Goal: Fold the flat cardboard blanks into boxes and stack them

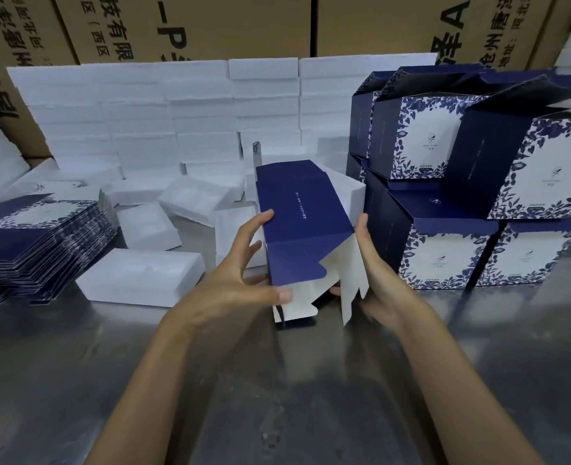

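Nearest me is the bare metal bench (277, 397), my two forearms reaching out over it. My left hand (240, 280) has its grip on the half-formed navy box (305, 236): the thumb pinches the white bottom flap (299, 302) at the near end while the fingers spread along the box's left side. My right hand (374, 280) cups the right side, thumb upright against the navy edge, fingers curled under the loose white flaps there; so both grips are closed on this one box, which sits between my hands just above the bench, near end toward me, far end open. To the left, a thick pile of flat blanks (39, 250) lies on the bench, blue leaf print facing up. Beside it and behind the box lie white foam trays (143, 276), some loose and tilted. To the right stand the finished boxes (471, 203), stacked in two levels, navy sides and white floral fronts, top flaps raised. Farther back a wall of stacked white foam (176, 109) runs across, and behind it rise large brown cartons (210, 25) with black printed characters.
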